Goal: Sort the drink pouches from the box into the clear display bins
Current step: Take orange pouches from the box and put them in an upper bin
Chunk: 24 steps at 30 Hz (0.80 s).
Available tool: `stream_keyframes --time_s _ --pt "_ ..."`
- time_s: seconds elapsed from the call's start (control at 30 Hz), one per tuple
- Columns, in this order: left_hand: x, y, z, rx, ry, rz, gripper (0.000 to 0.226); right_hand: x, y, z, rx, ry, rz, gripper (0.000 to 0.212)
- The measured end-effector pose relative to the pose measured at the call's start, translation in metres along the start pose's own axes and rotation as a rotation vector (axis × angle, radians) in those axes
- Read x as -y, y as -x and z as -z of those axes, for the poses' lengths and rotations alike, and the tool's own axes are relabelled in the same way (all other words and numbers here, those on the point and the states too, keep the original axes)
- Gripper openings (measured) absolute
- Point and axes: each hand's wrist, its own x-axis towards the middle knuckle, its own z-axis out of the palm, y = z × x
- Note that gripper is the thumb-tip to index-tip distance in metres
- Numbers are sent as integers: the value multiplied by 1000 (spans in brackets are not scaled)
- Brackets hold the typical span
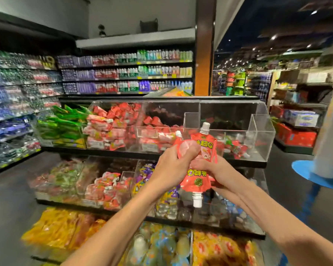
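green pouches [62,123]: far left of the near-empty clear bin [261,135]; the wrong home for red ones.
left hand [173,166]: left of that bin, clenched on the left side of the red pouch bundle [206,144].
red pouch bundle: just front-left of that bin, spouts pointing opposite ways; one could slip out if a grip eases.
right hand [215,169]: grasping the bundle's lower right.
near-empty clear bin: its front wall stands in the way; pouches must clear it.

Found open room from above in the top tier's right-end clear bin [261,135], over a few pouches [234,147] on its floor. Crowded leftward by bins heaped with red pouches [113,123] and green pouches [62,121]. Walled in front by clear acrylic, with held pouches [206,146] just before it.
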Motion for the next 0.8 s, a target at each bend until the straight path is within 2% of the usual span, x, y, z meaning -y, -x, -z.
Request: stream_keyframes --time_s 0.1,0.17,0.27,0.33,0.4,0.5,0.6,0.7,0.8 --pt "9 -18 8 -7 -30 6 66 -6 -16 -5 -8 -201 -85 29" --pt "16 -30 14 42 -9 27 70 -9 -30 -3 -32 -305 -101 20" --pt "22 -53 25 84 110 84 64 -5 -59 2 -45 -356 -128 12" --pt "29 -76 32 108 197 152 50 -1 -81 7 -41 -348 -130 28" --pt "39 -100 40 65 296 248 38 4 -105 17 -70 -316 -133 38" --pt "53 -142 51 71 393 316 56 19 -140 35 -109 -266 -107 43" --pt "63 -183 59 88 346 312 45 43 -173 55 -196 -129 -57 53" --pt "79 -219 61 126 348 317 49 66 -206 73 -239 -86 1 42" --pt "103 -262 56 63 251 295 64 75 -235 92 -277 -63 54 30"
